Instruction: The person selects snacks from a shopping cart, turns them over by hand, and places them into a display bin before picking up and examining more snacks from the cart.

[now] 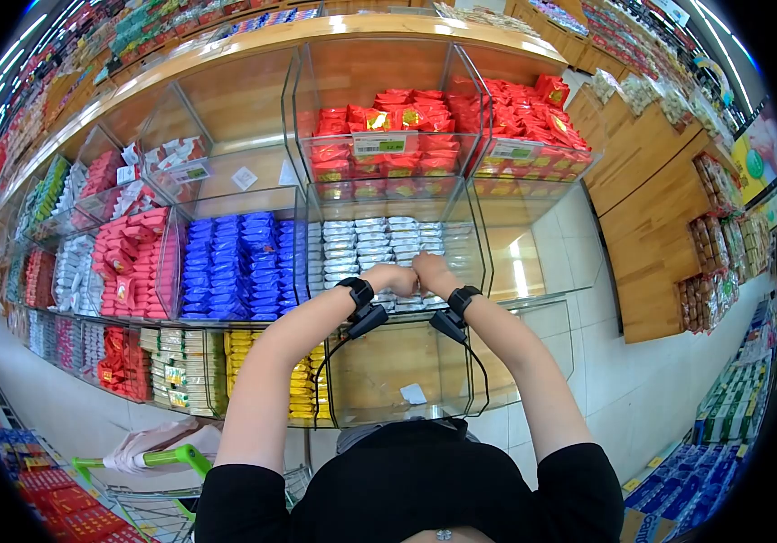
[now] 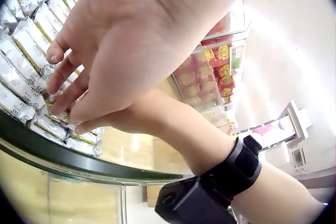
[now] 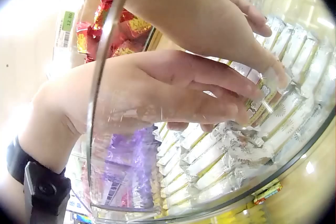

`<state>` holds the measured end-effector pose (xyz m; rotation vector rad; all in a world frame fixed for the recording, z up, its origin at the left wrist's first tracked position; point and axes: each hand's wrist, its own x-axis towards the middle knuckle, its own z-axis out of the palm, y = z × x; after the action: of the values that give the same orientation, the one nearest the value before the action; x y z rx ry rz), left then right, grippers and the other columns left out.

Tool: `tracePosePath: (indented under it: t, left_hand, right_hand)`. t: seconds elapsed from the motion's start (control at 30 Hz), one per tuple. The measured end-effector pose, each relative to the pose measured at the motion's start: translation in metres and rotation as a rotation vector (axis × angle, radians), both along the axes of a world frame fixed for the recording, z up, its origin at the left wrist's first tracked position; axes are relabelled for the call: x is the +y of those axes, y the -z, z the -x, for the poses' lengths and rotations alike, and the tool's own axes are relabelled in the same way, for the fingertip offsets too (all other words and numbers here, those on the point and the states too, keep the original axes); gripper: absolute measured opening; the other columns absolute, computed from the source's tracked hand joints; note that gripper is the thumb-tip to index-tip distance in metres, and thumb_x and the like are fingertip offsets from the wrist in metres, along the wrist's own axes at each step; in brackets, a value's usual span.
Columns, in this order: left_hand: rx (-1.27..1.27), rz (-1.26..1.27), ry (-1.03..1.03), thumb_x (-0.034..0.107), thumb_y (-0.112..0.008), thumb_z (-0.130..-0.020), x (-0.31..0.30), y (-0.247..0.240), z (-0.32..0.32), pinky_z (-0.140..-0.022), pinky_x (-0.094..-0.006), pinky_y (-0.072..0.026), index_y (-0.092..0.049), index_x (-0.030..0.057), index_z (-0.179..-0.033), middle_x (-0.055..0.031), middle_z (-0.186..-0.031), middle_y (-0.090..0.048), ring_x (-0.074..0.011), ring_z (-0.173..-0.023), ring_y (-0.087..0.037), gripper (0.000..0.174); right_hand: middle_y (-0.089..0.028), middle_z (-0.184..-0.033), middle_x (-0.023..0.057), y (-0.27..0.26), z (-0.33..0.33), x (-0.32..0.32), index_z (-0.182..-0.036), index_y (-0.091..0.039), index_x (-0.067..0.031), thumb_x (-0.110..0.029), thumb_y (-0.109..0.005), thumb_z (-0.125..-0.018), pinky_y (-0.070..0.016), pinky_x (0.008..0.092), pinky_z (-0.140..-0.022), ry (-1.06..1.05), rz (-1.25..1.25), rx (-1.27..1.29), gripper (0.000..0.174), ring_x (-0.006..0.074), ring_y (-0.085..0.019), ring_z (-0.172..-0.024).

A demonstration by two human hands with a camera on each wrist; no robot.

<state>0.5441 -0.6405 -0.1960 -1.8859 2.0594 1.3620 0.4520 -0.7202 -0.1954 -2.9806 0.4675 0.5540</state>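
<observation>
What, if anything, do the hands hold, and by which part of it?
It cannot be told: the left hand and right hand are together over white packets, but any grip is unclear.

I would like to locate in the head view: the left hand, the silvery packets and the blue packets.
Left hand [image 1: 392,279], head view: back of the hand.
Silvery packets [image 1: 371,244], head view: wrappers beyond the left hand.
Blue packets [image 1: 231,264], head view: wrappers near the pile's middle.

The only text that can be read is the number 12.80, printed on the green part of a price tag [image 3: 66,27] at the edge of a clear bin [image 3: 79,9] holding red packets [image 3: 131,26].
</observation>
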Motion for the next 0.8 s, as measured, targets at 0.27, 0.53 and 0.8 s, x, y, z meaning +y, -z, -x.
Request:
tracePosePath:
  t: [0.27,0.53,0.8]
  left_hand:
    - [-0.134,-0.116,-0.040,0.030,-0.048,-0.076,-0.007,0.027,0.001,-0.072,-0.0348,-0.0447,-0.059,0.0070,-0.101,-0.0113,-0.097,-0.060,-0.0257,-0.084,-0.057,0.036]
    - [-0.148,-0.226,-0.053,0.030,-0.041,-0.081,-0.004,0.005,0.003,-0.071,-0.0345,-0.0437,-0.055,0.0034,-0.104,-0.0099,-0.097,-0.060,-0.0229,-0.083,-0.055,0.038]
    - [0.100,-0.064,-0.142,0.025,-0.046,-0.081,0.016,-0.031,-0.004,-0.069,-0.0315,-0.0448,-0.054,0.0037,-0.106,-0.0111,-0.096,-0.059,-0.0210,-0.080,-0.056,0.033]
  right_hand:
    - [-0.058,-0.093,0.0175,-0.009,-0.001,-0.010,-0.088,-0.060,0.0004,-0.026,-0.077,-0.052,-0.0491,0.0369,-0.070,-0.003,0.031,-0.020,0.047,0.0309,-0.059,-0.085]
    - [-0.062,-0.085,0.0173,-0.026,0.006,-0.006,-0.081,-0.064,0.0001,-0.016,-0.076,-0.053,-0.0487,0.0365,-0.068,0.042,-0.193,0.170,0.034,0.0312,-0.061,-0.080]
    - [-0.062,-0.084,0.0164,0.002,0.012,-0.019,-0.083,-0.064,-0.0038,-0.020,-0.061,-0.069,-0.0467,0.0386,-0.068,0.026,-0.226,0.106,0.022,0.0322,-0.059,-0.079]
